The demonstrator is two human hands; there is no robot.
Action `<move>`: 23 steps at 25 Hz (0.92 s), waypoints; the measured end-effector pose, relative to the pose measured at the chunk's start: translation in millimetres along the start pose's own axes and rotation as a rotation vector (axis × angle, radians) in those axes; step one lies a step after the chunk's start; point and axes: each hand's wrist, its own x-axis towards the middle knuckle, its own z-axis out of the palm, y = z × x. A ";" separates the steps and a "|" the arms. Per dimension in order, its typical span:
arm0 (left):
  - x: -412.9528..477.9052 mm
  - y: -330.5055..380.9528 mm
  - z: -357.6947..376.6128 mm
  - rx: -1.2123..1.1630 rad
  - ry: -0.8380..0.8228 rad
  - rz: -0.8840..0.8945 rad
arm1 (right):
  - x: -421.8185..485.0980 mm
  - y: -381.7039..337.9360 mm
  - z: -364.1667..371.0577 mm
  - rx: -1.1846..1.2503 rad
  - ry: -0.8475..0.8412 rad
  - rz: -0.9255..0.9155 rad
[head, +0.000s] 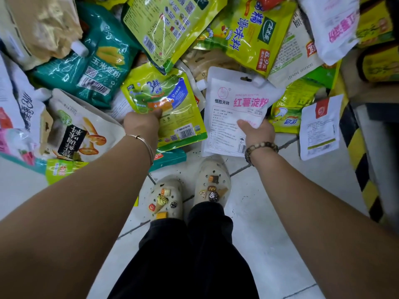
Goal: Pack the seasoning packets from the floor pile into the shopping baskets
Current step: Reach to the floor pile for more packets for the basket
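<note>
Nearest to us we see black trousers [183, 255] and, just beyond them, a pair of pale clogs [166, 199] studded with small charms, standing on a light tiled floor [259, 223]; both bare forearms reach forward over them.

The left hand [141, 124], with a thin bangle [144, 145] at the wrist, grasps the near edge of a yellow-green packet [170, 100], thumb pressed on its printed face and fingers hidden underneath; the right hand [257, 132], with a beaded bracelet [261, 147] at the wrist, grips the lower right part of a white packet [235, 104] with pink lettering and a spout at its upper left corner, thumb on top. The two packets are side by side, the white one's lower edge hanging above the toe of the right clog; whether either is lifted clear of the heap we cannot tell from this steep angle.

Beyond the hands the pile [287, 104] of seasoning packets covers the floor; a cream packet [82, 130] printed with mushrooms lies just left of the left hand; a teal packet [97, 67] lies behind it; a large yellow packet [248, 33] lies farther back on the right; a yellow-and-black striped edge [362, 165] runs down the right side.
</note>
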 end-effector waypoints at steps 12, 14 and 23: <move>-135.5 19.1 -99.6 -0.089 -0.152 0.124 | -145.3 -56.6 -94.9 0.217 0.072 -0.110; -173.1 38.6 -137.8 -0.099 -0.235 0.162 | -187.6 -87.0 -125.3 0.286 0.114 -0.118; -378.3 119.6 -327.3 -0.114 -0.570 0.526 | -407.4 -196.0 -283.5 0.553 0.351 -0.192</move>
